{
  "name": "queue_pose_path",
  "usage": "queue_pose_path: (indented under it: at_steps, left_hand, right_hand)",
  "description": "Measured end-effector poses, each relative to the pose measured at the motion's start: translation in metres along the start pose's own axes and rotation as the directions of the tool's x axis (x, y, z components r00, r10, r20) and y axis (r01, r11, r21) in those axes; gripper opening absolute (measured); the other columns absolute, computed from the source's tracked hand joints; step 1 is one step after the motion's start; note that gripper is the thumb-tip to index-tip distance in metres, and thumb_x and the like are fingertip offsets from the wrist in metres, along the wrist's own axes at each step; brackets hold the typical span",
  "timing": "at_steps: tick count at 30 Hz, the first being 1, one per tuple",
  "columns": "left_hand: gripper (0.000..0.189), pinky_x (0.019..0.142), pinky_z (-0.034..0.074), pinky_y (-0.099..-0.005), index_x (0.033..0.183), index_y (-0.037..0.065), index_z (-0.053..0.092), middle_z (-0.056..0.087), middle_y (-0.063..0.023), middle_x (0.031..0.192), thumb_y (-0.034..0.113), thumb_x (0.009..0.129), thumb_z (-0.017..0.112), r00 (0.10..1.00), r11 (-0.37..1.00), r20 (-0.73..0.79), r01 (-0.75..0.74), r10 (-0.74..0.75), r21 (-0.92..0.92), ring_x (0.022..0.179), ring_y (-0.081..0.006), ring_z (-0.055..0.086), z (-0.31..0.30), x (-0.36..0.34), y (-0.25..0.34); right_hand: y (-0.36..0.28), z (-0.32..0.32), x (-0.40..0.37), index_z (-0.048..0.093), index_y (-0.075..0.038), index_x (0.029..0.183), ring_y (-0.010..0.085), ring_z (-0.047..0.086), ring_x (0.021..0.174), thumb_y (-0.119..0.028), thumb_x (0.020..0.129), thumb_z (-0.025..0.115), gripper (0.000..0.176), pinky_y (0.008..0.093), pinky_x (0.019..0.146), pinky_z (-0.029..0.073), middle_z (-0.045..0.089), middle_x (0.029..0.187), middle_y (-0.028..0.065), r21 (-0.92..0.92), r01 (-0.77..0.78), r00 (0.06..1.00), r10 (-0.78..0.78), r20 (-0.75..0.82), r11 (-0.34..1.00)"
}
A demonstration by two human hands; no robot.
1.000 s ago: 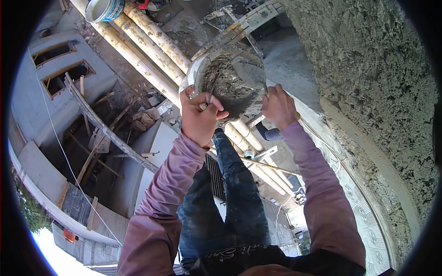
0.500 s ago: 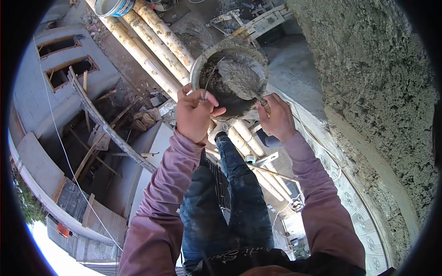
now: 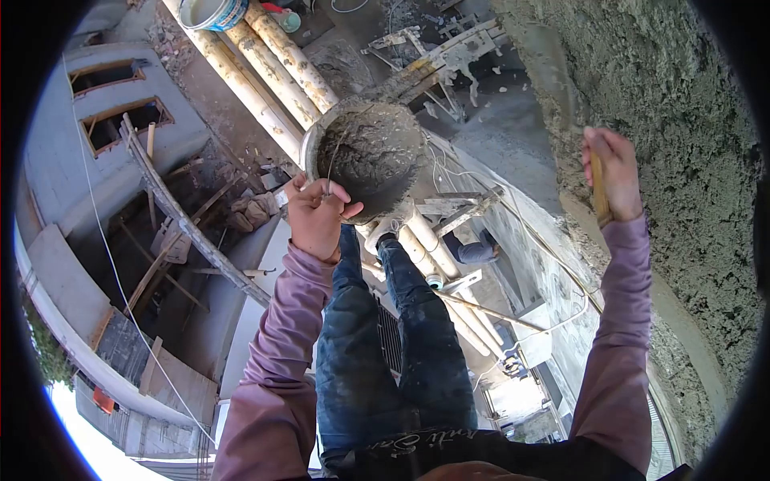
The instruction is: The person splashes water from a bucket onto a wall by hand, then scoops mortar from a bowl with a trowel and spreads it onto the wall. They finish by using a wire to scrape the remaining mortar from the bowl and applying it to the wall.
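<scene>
A round bucket point(image 3: 311, 152) of wet grey mortar point(image 3: 375, 152) hangs in front of me. My left hand point(image 3: 313, 220) is closed round its thin wire handle point(image 3: 331, 164) at the near left rim. Off to the right, my right hand point(image 3: 618, 172) grips the wooden handle of a trowel point(image 3: 599, 191) beside the rough, mortar-covered wall point(image 3: 682, 152). The trowel's blade is blurred and blends with the grey wall surface, so its exact contact cannot be made out.
Long wooden poles point(image 3: 281, 64) run below at scaffold height, with a white-and-blue pail point(image 3: 215, 14) on them. A splattered plank frame point(image 3: 445, 56) stands beyond the bucket. A curved beam point(image 3: 188, 212) and open pit lie to the left. Another person's shoe point(image 3: 488, 244) shows below.
My right hand has moved from the bucket to the wall on the right, taking the trowel and its mortar along. The bucket and my left hand have shifted slightly left and nearer.
</scene>
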State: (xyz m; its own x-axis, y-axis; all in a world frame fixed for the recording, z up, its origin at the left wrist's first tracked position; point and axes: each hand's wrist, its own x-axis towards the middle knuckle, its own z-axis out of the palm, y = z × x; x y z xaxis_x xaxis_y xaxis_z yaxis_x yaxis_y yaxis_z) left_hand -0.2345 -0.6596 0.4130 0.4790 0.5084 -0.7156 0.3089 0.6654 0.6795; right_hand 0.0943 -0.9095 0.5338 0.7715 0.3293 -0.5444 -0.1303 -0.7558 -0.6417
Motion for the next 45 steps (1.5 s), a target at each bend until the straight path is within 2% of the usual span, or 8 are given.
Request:
queue_pose_path:
  at_steps: [4,6,9,17,26,29,38,45]
  left_hand:
    - [0.018,0.068,0.068,-0.0349,0.069,-0.006,0.061,0.023,-0.0217,0.139,-0.014,0.082,0.051,0.999,0.999,-0.017,0.05,-0.05,-0.003,0.119,-0.0305,0.055,0.003,-0.014,0.004]
    - [0.019,0.067,0.068,-0.0352,0.068,-0.006,0.061,0.023,-0.022,0.139,-0.015,0.081,0.05,0.999,0.998,-0.002,0.055,-0.055,0.012,0.121,-0.0317,0.053,0.008,-0.018,0.006]
    - [0.019,0.067,0.068,-0.0358,0.068,-0.006,0.061,0.025,-0.0207,0.136,-0.016,0.081,0.052,0.998,0.999,0.052,0.04,-0.04,0.005,0.116,-0.0307,0.056,0.022,-0.027,0.009]
    - [0.015,0.071,0.068,-0.0364,0.07,-0.003,0.061,0.049,-0.0126,0.102,-0.011,0.08,0.054,0.985,0.989,0.17,-0.059,0.036,0.134,0.095,-0.0191,0.06,0.095,-0.067,0.026]
    - [0.015,0.072,0.067,-0.0367,0.074,-0.003,0.062,0.05,-0.007,0.1,-0.013,0.08,0.053,0.971,0.997,0.229,0.069,-0.063,-0.016,0.09,-0.0146,0.062,0.103,-0.056,-0.007]
    - [0.049,0.068,0.066,-0.0347,0.124,-0.014,0.02,0.06,-0.0085,0.083,-0.017,0.084,0.048,0.977,0.996,0.201,0.081,-0.071,-0.041,0.071,-0.0137,0.064,0.107,-0.055,-0.015]
    - [0.057,0.067,0.066,-0.0367,0.13,-0.013,0.014,0.06,-0.0091,0.083,-0.017,0.084,0.047,0.982,0.992,0.159,0.111,-0.101,-0.055,0.069,-0.0137,0.062,0.091,-0.049,-0.042]
    - [0.042,0.07,0.065,-0.0368,0.119,-0.011,0.028,0.059,-0.0083,0.085,-0.015,0.082,0.048,0.991,0.996,0.101,0.083,-0.084,0.014,0.072,-0.0139,0.063,0.082,-0.046,-0.054]
  right_hand:
    - [-0.01,-0.03,-0.145,0.063,0.0,0.09,0.0054,0.044,0.05,-0.023,0.102,0.057,0.026,0.0228,0.046,0.034,0.053,0.063,-0.0011,-0.127,-0.02,0.896,-0.039,-0.443,0.992]
    - [-0.014,-0.018,-0.17,0.064,0.002,0.095,0.0063,0.046,0.053,-0.013,0.097,0.063,0.015,0.0249,0.049,0.036,0.052,0.061,0.0026,-0.323,-0.091,0.95,-0.015,-0.311,0.942]
    - [0.013,0.025,-0.144,0.062,0.001,0.095,0.0411,0.064,0.077,-0.012,0.085,0.07,0.018,0.0453,0.068,0.05,0.061,0.087,0.0195,-0.477,0.177,0.975,-0.219,-0.033,0.861]
    - [0.098,0.189,-0.047,0.063,0.004,0.095,0.042,0.066,0.091,-0.022,0.087,0.065,0.027,0.0488,0.082,0.054,0.062,0.102,0.025,-0.555,0.407,0.913,-0.322,0.249,0.725]
    - [0.163,0.119,-0.098,0.06,0.001,0.108,0.0406,0.065,0.088,-0.017,0.087,0.064,0.028,0.0524,0.079,0.052,0.062,0.103,0.0193,-0.416,0.301,0.953,-0.263,0.147,0.858]
    - [0.171,0.112,-0.092,0.061,0.001,0.103,0.0403,0.064,0.078,-0.014,0.086,0.069,0.024,0.0482,0.071,0.051,0.061,0.095,0.0185,-0.371,0.307,0.95,-0.309,0.056,0.877]
    - [0.095,0.06,-0.12,0.064,0.001,0.099,0.031,0.066,0.066,-0.016,0.084,0.074,0.025,0.0408,0.063,0.052,0.062,0.08,0.0142,-0.381,0.414,0.909,-0.398,0.124,0.827]
    - [0.097,-0.008,-0.042,0.067,0.004,0.094,0.0111,0.058,0.055,-0.021,0.098,0.063,0.026,0.0239,0.05,0.046,0.063,0.073,0.0076,0.246,-0.468,0.607,0.107,0.788,0.849]
